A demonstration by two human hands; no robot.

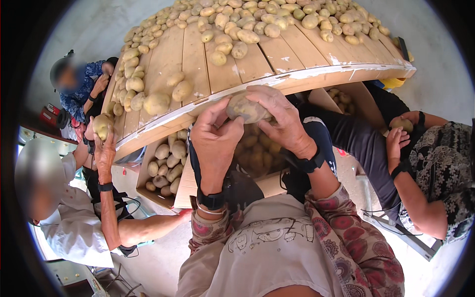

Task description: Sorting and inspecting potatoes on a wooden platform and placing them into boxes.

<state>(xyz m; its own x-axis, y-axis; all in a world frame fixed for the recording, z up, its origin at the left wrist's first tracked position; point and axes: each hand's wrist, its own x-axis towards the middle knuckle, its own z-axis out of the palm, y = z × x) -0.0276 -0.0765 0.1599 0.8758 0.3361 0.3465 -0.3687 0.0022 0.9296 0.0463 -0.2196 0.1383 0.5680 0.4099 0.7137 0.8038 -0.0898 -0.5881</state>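
Between my two hands, just in front of the table's near edge, is a potato (246, 109) with a brownish, dirt-marked skin. My left hand (216, 136) grips its left end with thumb and fingers. On the other end, my right hand (282, 119) has its fingers laid over the top and the thumb underneath. Below the potato stands a box of potatoes (257, 153), partly hidden by my hands and wrists. A black band circles each of my wrists.
A wooden plank table (307, 49) bears a heap of potatoes (237, 22). At lower left is a cardboard box (143, 180) of potatoes; another box (321, 101) sits under the table. Co-workers sit left and right, holding a potato (103, 126) and another potato (403, 124); one more person (81, 86) is far left.
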